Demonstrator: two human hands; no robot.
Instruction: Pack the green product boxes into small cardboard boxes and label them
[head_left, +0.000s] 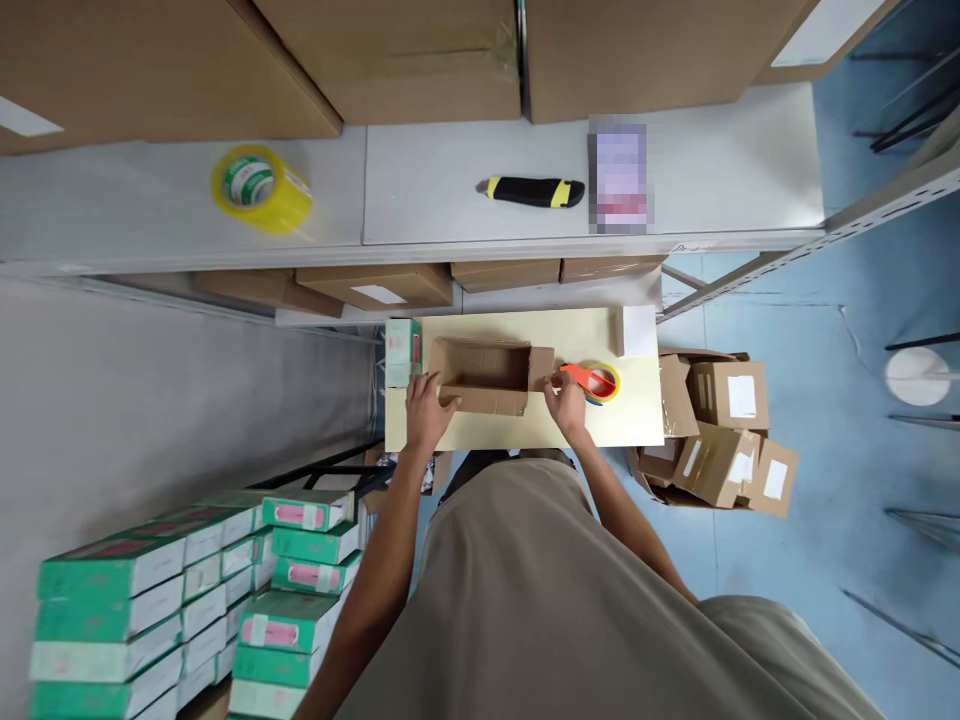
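Note:
An open cardboard box (487, 402) lies on the pale yellow table, its hollow facing up and a flap folded out to the right. My left hand (427, 410) grips the box's left end, thumb on the near side and fingers toward the small green and white box (403, 350). At the other end, my right hand (566, 405) has its thumb and fingers closed at the edge of the right flap. Just beyond those fingers is a tape dispenser (592, 381) with an orange-red handle and yellow tape roll; whether the hand touches it is unclear.
A grey shelf (435, 215) ahead holds a yellow tape roll (261, 189), a utility knife (534, 192) and large cartons (420, 60). White paper (638, 332) sits at the table's (510, 432) right. Scrap cartons (716, 455) stand right; green boxes (112, 600) are stacked left.

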